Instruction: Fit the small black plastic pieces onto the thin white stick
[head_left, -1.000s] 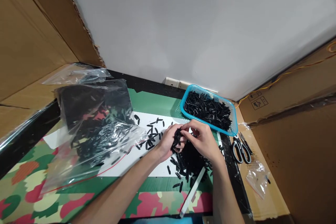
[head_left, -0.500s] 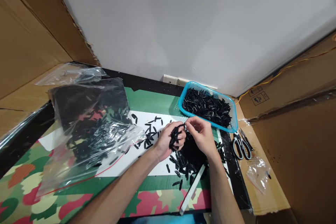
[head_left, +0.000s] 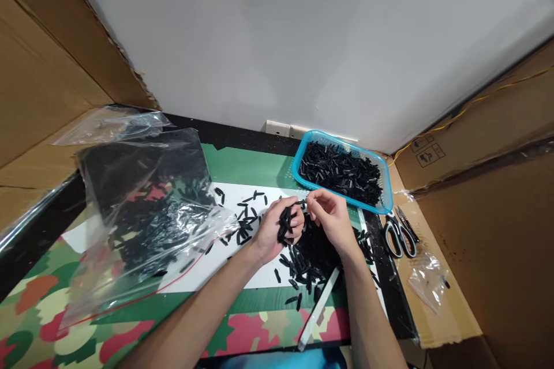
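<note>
Several small black elongated pieces [head_left: 284, 225] are bunched in my left hand [head_left: 272, 233], whose fingers curl round them. One piece sticks out between its thumb and forefinger toward the right. My right hand [head_left: 331, 216] pinches at the end of that piece, thumb and forefinger together. Under and between the hands lies a dark heap of the same black pieces [head_left: 318, 251] on a white sheet [head_left: 264, 279]. More loose pieces [head_left: 246, 225] are scattered to the left of my left hand. Just beyond my right hand, a blue plastic basket [head_left: 298, 176] is filled with such pieces.
A clear zip bag [head_left: 151, 219] of black pieces covers the table's left side. A pale flat strip [head_left: 319, 308] lies by my right forearm. Scissors [head_left: 400, 239] and a small clear bag [head_left: 428, 282] rest at right on cardboard [head_left: 459, 323]. Cardboard walls stand at both sides.
The view has shifted slightly. My right hand's fingertips stay near the protruding piece, with only a small movement. My left hand keeps its grip on the bunch.
</note>
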A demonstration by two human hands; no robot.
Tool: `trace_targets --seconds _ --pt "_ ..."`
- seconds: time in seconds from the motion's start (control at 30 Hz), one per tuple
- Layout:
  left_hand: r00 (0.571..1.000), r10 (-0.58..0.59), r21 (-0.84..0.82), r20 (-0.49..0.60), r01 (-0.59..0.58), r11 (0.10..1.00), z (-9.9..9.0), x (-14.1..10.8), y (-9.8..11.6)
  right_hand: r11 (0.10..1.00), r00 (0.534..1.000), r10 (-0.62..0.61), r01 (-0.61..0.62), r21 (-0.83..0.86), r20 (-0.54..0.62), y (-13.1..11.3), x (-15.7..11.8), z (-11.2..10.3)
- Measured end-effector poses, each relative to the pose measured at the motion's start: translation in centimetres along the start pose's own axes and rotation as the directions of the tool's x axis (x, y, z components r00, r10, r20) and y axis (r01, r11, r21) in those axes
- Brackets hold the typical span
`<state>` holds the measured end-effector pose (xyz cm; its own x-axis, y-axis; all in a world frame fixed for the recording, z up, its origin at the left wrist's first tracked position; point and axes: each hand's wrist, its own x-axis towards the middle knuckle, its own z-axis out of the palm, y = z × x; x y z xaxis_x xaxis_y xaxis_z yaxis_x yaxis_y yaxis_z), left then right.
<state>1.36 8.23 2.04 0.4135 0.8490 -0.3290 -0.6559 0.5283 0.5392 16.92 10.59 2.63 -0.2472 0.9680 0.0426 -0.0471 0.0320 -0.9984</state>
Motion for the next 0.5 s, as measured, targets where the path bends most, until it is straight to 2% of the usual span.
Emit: trace_targets --seconds 0.5 --pt "0.999 0.019 -0.035 -0.033 -0.02 0.999 0.15 -0.1 0.22 0.982 0.997 -0.083 0.083 -0.17 0.012 0.06 -0.21 0.26"
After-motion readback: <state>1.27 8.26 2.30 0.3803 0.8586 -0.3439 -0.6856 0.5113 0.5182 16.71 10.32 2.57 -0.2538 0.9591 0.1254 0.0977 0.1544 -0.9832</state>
